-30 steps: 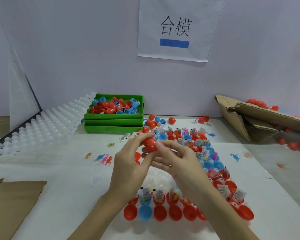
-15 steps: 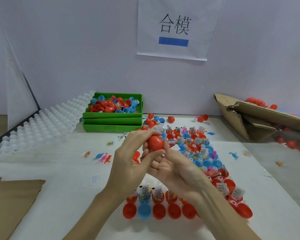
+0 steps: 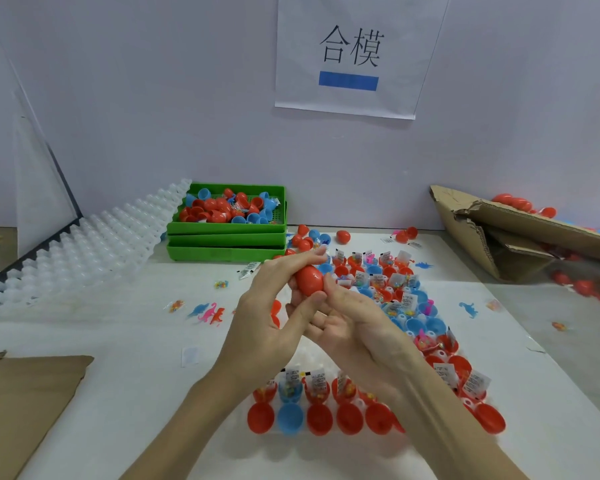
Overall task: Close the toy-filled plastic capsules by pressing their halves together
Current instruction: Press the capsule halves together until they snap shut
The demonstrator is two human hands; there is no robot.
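A: What's on the table [image 3: 125, 348]?
B: Largest first: clear tray [image 3: 326, 362] of open capsule halves [image 3: 350, 419], red and blue, toys and paper slips inside. Green bins [image 3: 227, 237] at the back, loose halves inside.
A: Hands?
B: Left hand [image 3: 271, 317] and right hand [image 3: 357, 327] are raised over the tray, both gripping one red capsule [image 3: 310, 279]. Left fingers curl over the top, thumb underneath; right fingers close in from the right side.
A: Orientation?
B: Egg-shaped, halves look joined. Long axis roughly upright, tilted a little left.
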